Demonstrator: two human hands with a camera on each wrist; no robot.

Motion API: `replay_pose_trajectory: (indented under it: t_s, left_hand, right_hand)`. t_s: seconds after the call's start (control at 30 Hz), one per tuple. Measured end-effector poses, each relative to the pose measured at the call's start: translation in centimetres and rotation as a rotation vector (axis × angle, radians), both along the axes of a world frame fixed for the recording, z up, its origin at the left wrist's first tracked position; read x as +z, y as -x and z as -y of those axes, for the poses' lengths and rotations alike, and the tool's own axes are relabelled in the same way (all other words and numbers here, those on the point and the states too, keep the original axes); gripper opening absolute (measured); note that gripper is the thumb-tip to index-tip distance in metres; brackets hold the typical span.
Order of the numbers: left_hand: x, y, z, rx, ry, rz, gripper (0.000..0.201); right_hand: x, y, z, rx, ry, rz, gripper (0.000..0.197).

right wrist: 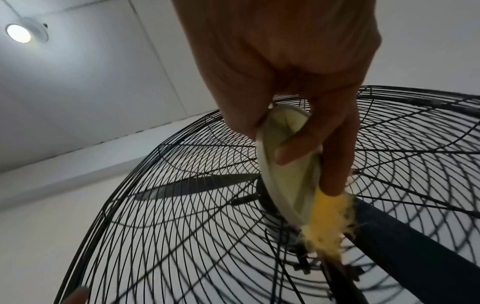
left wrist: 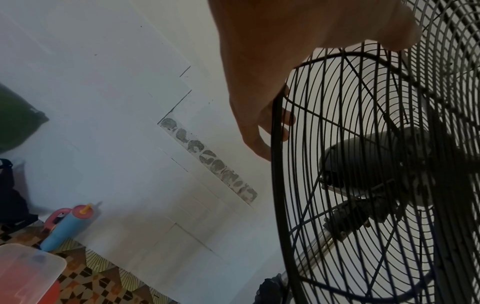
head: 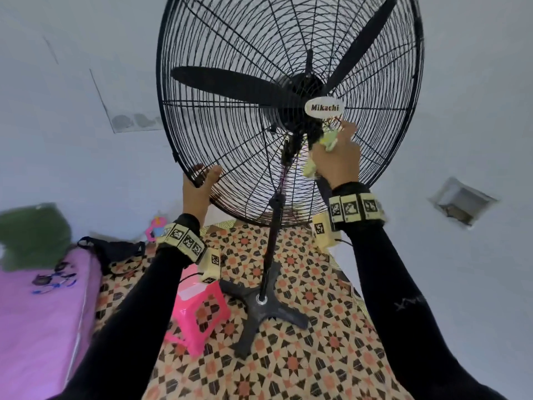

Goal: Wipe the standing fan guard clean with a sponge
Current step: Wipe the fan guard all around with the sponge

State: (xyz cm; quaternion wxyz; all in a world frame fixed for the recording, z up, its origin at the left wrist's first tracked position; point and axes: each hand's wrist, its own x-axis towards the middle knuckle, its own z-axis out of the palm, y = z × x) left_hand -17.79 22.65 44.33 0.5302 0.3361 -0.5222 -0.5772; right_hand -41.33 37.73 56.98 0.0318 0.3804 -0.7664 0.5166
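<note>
Fan guard [head: 219,134] rim clasped by raised left hand [head: 199,189], right hand [head: 337,160] grip pinching sponge [right wrist: 291,181] against wires

The fan guard [head: 230,116] is a big round cage of thin black wires, upright on a black pole. The sponge [right wrist: 291,179] (pale green, with a frayed yellow end) is folded and touches the wires just below the white center badge [head: 324,107].
</note>
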Motion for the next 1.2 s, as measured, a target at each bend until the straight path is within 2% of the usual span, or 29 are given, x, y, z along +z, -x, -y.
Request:
replay_pose_trajectory:
  t_s: [0.13,0.2,0.27,0.3,0.37,0.43,0.53,0.6,0.63,0.7,0.77,0.8,0.87,0.93,0.97,1.0,1.07,1.13,1.2]
  left_hand:
    - [-0.5,-0.3,0.0,0.030,-0.013,0.015,0.086]
    - [-0.5,-0.2,-0.1,0.034,-0.036,0.015,0.086]
    - [-0.3,-0.2,0.0,0.039,-0.038,0.007,0.084]
    - [-0.3,-0.2,0.1,0.044,-0.039,0.005,0.084]
    - [-0.5,-0.2,0.5,0.034,-0.042,0.003,0.085]
    - [-0.8,-0.3,0.6,0.035,-0.030,0.020,0.080]
    - [-1.2,-0.2,0.4,0.050,-0.024,0.039,0.083]
    - [-0.9,-0.1,0.4,0.052,-0.010,0.029,0.082]
    - [-0.9,0.0,0.5,0.058,-0.008,0.026,0.086]
    - [-0.8,0.1,0.7,0.068,0.010,0.033,0.087]
    - [-1.0,0.1,0.7,0.059,0.018,0.023,0.081]
    - [-1.0,0.0,0.7,0.049,0.011,0.020,0.076]
    - [-1.4,-0.1,0.7,0.040,0.006,0.028,0.068]
    - [-1.5,-0.1,0.7,0.037,-0.009,0.023,0.073]
    - [-1.6,0.0,0.9,0.042,-0.005,0.018,0.073]
    - [-1.4,0.0,0.9,0.046,-0.005,0.011,0.069]
    - [-1.3,0.2,1.1,0.049,-0.009,-0.006,0.067]
    - [-1.4,0.3,1.2,0.041,-0.024,-0.019,0.072]
    - [-1.8,0.2,1.2,0.037,-0.022,-0.008,0.077]
  right_hand:
    - [2.4,-0.7,0.9,-0.080,0.038,-0.024,0.063]
    - [3.3,-2.4,2.0,-0.001,0.056,-0.092,0.063]
    - [3.7,-3.7,2.6,0.133,0.082,-0.135,0.048]
    - [3.7,-3.5,2.8,0.172,0.110,-0.105,0.041]
    - [4.0,-2.6,2.1,0.166,0.228,0.067,0.034]
    - [4.0,-1.1,1.4,0.037,0.319,0.159,0.036]
    - [3.0,-1.0,1.7,-0.080,0.145,-0.050,0.057]
    - [2.7,-1.8,2.4,-0.022,0.104,-0.104,0.058]
    - [2.9,-2.0,2.6,0.025,0.149,-0.075,0.054]
    - [3.6,-1.7,2.5,0.119,0.298,0.115,0.043]
    - [3.4,-0.8,2.1,0.113,0.404,0.302,0.037]
    - [3.3,-0.6,1.6,0.046,0.406,0.280,0.039]
    - [2.6,-0.4,1.5,-0.080,0.324,0.031,0.045]
    - [1.9,-1.2,2.0,-0.059,0.186,-0.278,0.046]
    - [1.7,-1.7,2.3,0.010,0.161,-0.330,0.046]
    - [1.6,-2.2,2.5,0.104,0.173,-0.303,0.045]
    - [2.2,-2.6,2.4,0.244,0.290,-0.043,0.046]
    - [2.7,-1.9,1.9,0.220,0.388,0.224,0.043]
    - [3.3,-1.2,1.2,0.083,0.435,0.212,0.042]
